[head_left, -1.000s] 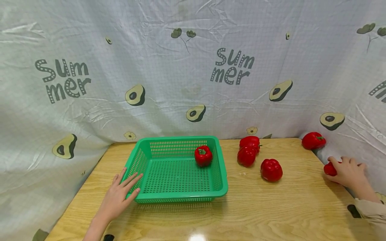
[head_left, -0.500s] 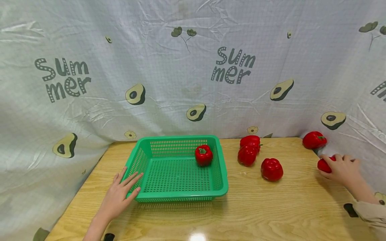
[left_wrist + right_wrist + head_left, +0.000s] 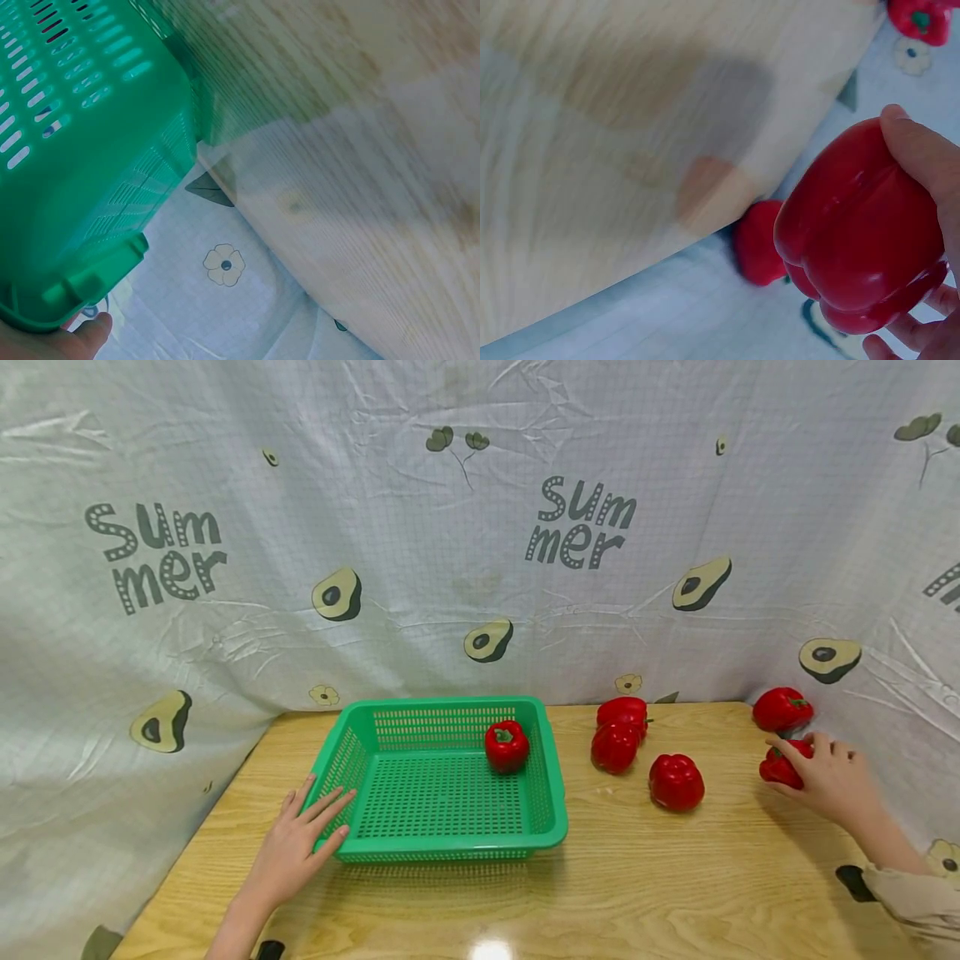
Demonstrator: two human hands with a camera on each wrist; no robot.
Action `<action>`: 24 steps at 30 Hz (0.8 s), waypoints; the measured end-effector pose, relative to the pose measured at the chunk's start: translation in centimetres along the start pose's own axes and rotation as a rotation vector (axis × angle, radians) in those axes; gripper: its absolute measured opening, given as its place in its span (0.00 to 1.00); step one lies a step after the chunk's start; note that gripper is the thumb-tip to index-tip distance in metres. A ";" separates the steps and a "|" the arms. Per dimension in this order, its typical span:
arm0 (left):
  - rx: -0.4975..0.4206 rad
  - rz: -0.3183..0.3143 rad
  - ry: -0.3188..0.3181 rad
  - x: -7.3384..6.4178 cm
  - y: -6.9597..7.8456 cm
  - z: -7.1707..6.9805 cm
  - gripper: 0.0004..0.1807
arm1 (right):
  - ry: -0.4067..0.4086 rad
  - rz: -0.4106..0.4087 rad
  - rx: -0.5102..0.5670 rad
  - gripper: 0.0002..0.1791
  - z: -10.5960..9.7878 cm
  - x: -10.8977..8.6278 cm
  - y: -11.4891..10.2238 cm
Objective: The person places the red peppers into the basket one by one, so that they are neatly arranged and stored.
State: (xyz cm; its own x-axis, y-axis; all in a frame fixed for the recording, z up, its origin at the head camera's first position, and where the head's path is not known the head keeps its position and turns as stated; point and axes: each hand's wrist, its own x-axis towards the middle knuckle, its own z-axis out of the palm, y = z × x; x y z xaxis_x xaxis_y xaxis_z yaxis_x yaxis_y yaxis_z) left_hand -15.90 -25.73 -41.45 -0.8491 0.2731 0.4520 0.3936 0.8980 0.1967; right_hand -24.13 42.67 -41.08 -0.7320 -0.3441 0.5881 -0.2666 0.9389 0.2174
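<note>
A red bell pepper (image 3: 780, 768) is gripped by my right hand (image 3: 836, 785), which is near the table's right edge in the head view. The right wrist view shows this bell pepper (image 3: 862, 232) large, with the thumb on one side and fingertips on the other. My left hand (image 3: 288, 856) rests on the left rim of a green perforated basket (image 3: 450, 843), fingers spread and fairly straight. In the left wrist view the basket (image 3: 82, 180) fills the upper left, with part of the hand (image 3: 67, 341) by its rim. Another red bell pepper (image 3: 506, 747) stands upright inside the basket.
Two red bell peppers touch at the back of the table, the nearer pepper (image 3: 616, 747) partly covering the other. A pepper (image 3: 676, 783) sits closer to the front. One more pepper (image 3: 782, 710) lies at the back right corner. Patterned cloth (image 3: 420, 543) hangs behind the table.
My right hand has moved left with the bell pepper, from the table's right edge inward, and more of the pepper shows. The left hand, basket and other peppers stay in place.
</note>
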 end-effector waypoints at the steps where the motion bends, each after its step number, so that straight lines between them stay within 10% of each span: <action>1: 0.001 0.001 0.001 0.0 0.0 0.0 0.24 | 0.011 -0.006 0.005 0.49 0.0 0.2 -0.3; 24: -0.009 -0.005 0.004 0.0 0.0 0.2 0.23 | 0.084 -0.038 0.215 0.50 -0.7 3.9 -7.2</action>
State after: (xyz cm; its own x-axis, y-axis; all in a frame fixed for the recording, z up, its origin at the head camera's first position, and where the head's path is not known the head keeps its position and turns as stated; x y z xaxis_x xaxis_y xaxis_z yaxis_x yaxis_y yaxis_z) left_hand -15.95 -25.67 -41.64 -0.8497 0.2667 0.4548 0.3922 0.8962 0.2072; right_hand -24.60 34.60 -39.83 -0.6665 -0.3695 0.6475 -0.4267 0.9013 0.0751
